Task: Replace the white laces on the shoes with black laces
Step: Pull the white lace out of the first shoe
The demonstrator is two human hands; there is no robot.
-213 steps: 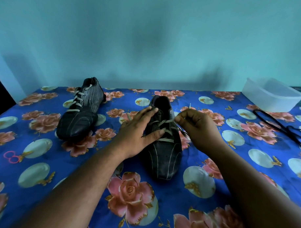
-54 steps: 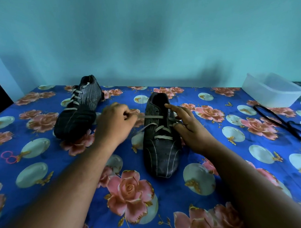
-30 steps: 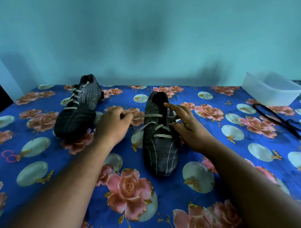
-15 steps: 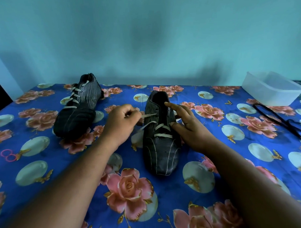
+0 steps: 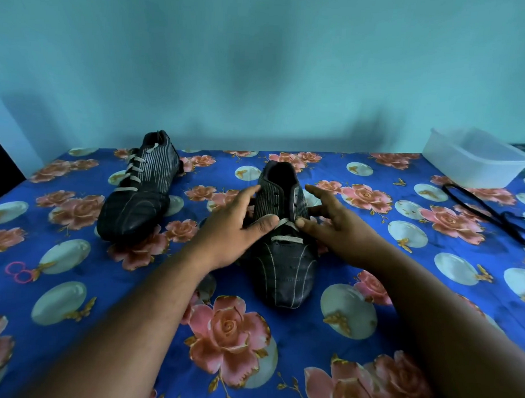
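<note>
Upper rows of near shoe (image 5: pixel 286 259) now unlaced; white lace (image 5: pixel 286 239) remains low; left hand (image 5: pixel 233 227), right hand (image 5: pixel 328 228) spread wide, empty; black laces (image 5: pixel 487 212) wait at right edge.

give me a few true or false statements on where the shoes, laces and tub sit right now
1. The near shoe has white lace only in its lowest eyelets. True.
2. The far shoe is unlaced. False: white laces still cross it.
3. The black laces lie inside the plastic tub. False: they lie on the cloth beside it.
4. The left hand and right hand flank the near shoe. True.
</note>
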